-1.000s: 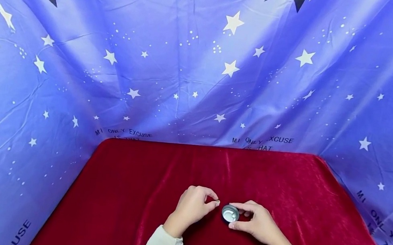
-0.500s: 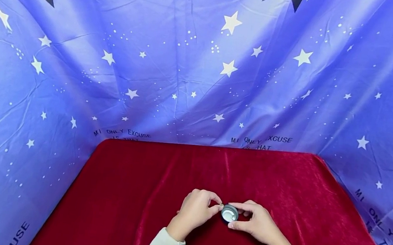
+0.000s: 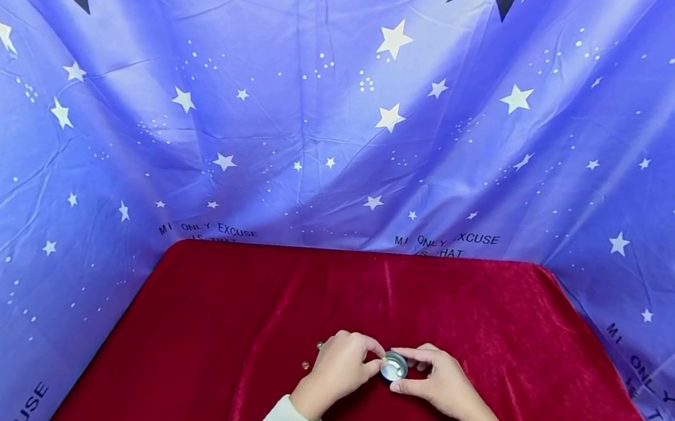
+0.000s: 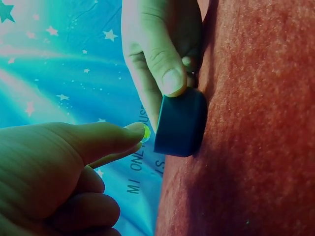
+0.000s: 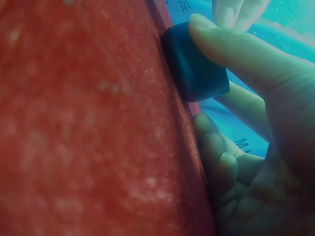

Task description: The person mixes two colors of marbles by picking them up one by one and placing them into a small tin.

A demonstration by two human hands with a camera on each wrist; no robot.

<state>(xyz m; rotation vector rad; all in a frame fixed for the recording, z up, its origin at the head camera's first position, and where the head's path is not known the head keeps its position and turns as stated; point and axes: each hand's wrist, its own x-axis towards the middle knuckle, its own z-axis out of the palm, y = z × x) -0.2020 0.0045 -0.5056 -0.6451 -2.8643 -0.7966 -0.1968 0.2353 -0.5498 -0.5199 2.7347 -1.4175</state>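
My left hand (image 3: pixel 340 367) pinches a small glassy yellow-green marble (image 4: pixel 146 133) between thumb and forefinger. In the head view its fingertips are right at the rim of a small round dark cup (image 4: pixel 179 125). My right hand (image 3: pixel 449 386) grips this cup between thumb and fingers, keeping it upright on the cloth; its inside is shiny and silvery. A small bright round spot shows inside it. From the right wrist view, the right thumb (image 5: pixel 216 42) lies along the cup's dark wall, and the left fingertips appear above its mouth.
Left of my left hand, two small marbles lie on the red velvet cloth (image 3: pixel 223 336): a greenish one (image 3: pixel 319 344) and a reddish one (image 3: pixel 305 365). A blue star-printed curtain (image 3: pixel 297 129) hangs around the table's back and sides.
My left hand has moved right and slightly nearer, bringing the marble to the cup's rim. Two marbles it covered now show on its left. My right hand and the cup stay nearly in place.
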